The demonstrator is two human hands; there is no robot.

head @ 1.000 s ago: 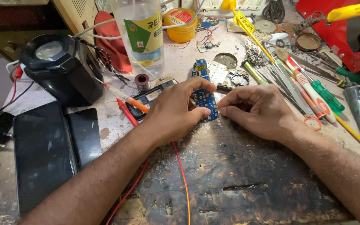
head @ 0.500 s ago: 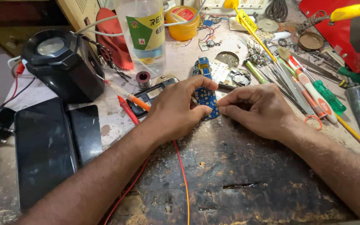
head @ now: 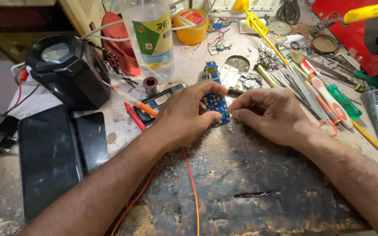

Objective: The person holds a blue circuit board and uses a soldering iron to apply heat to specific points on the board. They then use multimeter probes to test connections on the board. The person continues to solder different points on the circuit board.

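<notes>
centrally, left hand (head: 184,118) pinches the small blue rectangular circuit board (head: 215,103) flat on the scorched worktop (head: 259,175); right hand (head: 271,114), fingertips closed at its edge, seems mid-adjustment; steady, fine pressure is needed next

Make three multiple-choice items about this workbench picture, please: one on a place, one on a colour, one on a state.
1. Where does the clear plastic bottle stand?
A. behind the hands, at the far side of the bench
B. at the near edge of the bench
C. on the black magnifier lamp

2. What colour is the circuit board?
A. green
B. blue
C. white

3. How is the circuit board held?
A. lying untouched
B. by the right hand alone
C. between the left hand and the right hand

Answers:
1 A, it rises beyond both hands near the black magnifier lamp.
2 B, its face is blue with pale dots.
3 C, fingers of both hands meet at its lower end.
</notes>
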